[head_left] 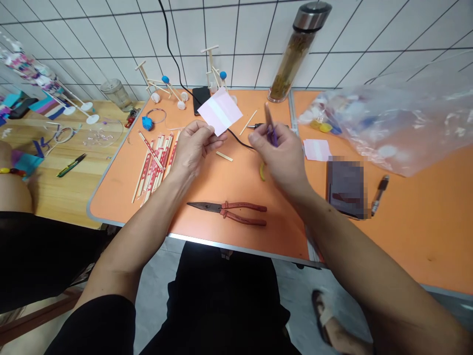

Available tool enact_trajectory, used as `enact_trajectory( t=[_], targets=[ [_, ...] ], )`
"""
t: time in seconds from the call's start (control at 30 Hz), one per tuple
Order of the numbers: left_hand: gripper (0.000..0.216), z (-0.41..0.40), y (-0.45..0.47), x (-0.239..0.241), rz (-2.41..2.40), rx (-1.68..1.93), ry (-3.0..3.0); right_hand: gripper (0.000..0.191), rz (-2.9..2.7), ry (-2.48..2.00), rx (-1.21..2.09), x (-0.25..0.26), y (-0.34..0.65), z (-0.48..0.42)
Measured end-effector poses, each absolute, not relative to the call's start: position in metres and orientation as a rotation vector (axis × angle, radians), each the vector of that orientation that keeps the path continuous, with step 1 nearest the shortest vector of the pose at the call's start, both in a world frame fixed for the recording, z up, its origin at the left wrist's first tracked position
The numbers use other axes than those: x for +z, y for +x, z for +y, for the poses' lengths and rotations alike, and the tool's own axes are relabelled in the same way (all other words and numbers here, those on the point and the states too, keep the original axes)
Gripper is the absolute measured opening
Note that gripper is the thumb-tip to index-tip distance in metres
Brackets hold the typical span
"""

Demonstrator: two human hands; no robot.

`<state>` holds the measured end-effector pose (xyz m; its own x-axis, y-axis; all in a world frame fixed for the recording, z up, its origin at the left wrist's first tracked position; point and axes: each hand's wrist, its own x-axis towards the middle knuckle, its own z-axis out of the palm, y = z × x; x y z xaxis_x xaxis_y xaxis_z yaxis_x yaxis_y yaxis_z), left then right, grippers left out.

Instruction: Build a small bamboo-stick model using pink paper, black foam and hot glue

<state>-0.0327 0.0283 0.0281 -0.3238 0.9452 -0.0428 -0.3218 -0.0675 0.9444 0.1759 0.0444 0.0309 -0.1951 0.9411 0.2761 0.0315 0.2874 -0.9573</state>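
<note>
The person's forearms (148, 217) reach over the orange table (236, 183); the left hand (199, 143) pinches a pink paper sheet (220, 112) above it, the right hand (284, 153) closes around a purple-handled tool (274, 136), probably scissors. Two stick models (165, 79) stand built; wrapped sticks (158, 159) seem unused, the sheet apparently uncut. It looks square, flat, crossed by a paler band.

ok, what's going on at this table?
The person's left hand holds up a pink paper; the right hand grips what looks like purple-handled scissors, apart from the paper. Pliers lie on the orange table, with sticks to their left. Two wheeled stick models stand near the wall.
</note>
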Motion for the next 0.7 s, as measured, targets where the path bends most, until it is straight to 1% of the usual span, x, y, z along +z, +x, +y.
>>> enact_trajectory(
  t=[0.07, 0.17, 0.3, 0.37, 0.47, 0.53, 0.57, 0.63, 0.7],
  targets=[
    [0.042, 0.026, -0.026, 0.027, 1.156, 1.509, 0.825, 0.042, -1.52, -0.92, 1.052, 0.039, 0.186, 0.056],
    [0.04, 0.021, -0.014, 0.025, 1.122, 1.398, 0.905, 0.047, -1.53, -0.921, 1.099, 0.044, 0.193, 0.064],
    [0.037, 0.017, -0.008, 0.022, 1.069, 1.345, 1.015, 0.036, -1.538, -0.919, 1.172, 0.042, 0.191, 0.061],
    [0.036, 0.016, -0.008, 0.022, 1.067, 1.341, 1.046, 0.031, -1.554, -0.917, 1.157, 0.047, 0.193, 0.061],
    [0.034, 0.017, -0.013, 0.023, 1.106, 1.365, 1.051, 0.021, -1.613, -1.025, 0.997, 0.066, 0.213, 0.069],
    [0.033, 0.019, -0.017, 0.023, 1.139, 1.408, 1.041, 0.017, -1.72, -1.226, 0.822, 0.081, 0.238, 0.078],
    [0.031, 0.02, -0.019, 0.022, 1.156, 1.429, 1.038, 0.017, -1.737, -1.334, 0.711, 0.086, 0.253, 0.082],
    [0.029, 0.024, -0.023, 0.02, 1.189, 1.447, 1.03, 0.025, -1.725, -1.531, 0.542, 0.088, 0.284, 0.092],
    [0.027, 0.027, -0.025, 0.018, 1.214, 1.437, 1.023, 0.029, -1.687, -1.665, 0.459, 0.078, 0.315, 0.102]
  ],
)
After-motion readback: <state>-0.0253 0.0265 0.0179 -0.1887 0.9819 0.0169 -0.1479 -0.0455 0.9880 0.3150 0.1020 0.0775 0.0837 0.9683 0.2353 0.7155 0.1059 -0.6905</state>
